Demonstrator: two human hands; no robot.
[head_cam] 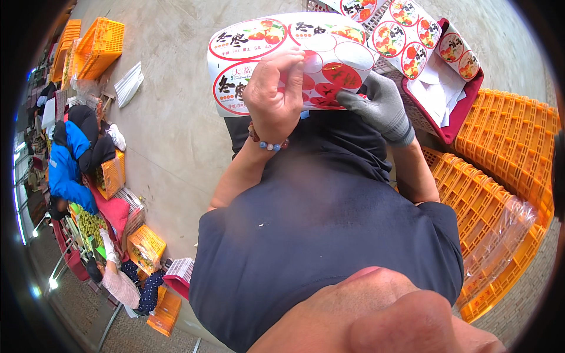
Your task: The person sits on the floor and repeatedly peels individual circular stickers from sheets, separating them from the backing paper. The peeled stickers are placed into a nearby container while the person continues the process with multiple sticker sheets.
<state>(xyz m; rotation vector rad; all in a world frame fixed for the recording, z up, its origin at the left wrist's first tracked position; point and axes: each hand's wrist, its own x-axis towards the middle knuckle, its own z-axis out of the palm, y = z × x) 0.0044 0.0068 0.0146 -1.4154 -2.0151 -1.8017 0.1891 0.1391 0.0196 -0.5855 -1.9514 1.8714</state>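
Note:
My bare left hand point(276, 90), with a beaded bracelet point(270, 144) at the wrist, pinches thumb and forefinger together at the edge of a partly lifted round red sticker point(310, 61). That sticker is on a small sheet of round red stickers point(342, 76), where several upper circles show only white backing. My right hand point(382, 108), in a grey knit glove, grips the small sheet's lower right side. Under it, across my lap, lies a larger sheet of oval fruit labels point(247, 37) with red borders and printed writing. Its lower right part is hidden.
To the right, a crate with dark red lining point(472, 103) holds paper scraps point(437, 95) and fruit label sheets point(406, 37). Stacked orange plastic crates point(507, 128) stand behind it. At left, two people point(73, 152) work by green fruit point(90, 227). Folded white paper point(129, 84) lies on the floor.

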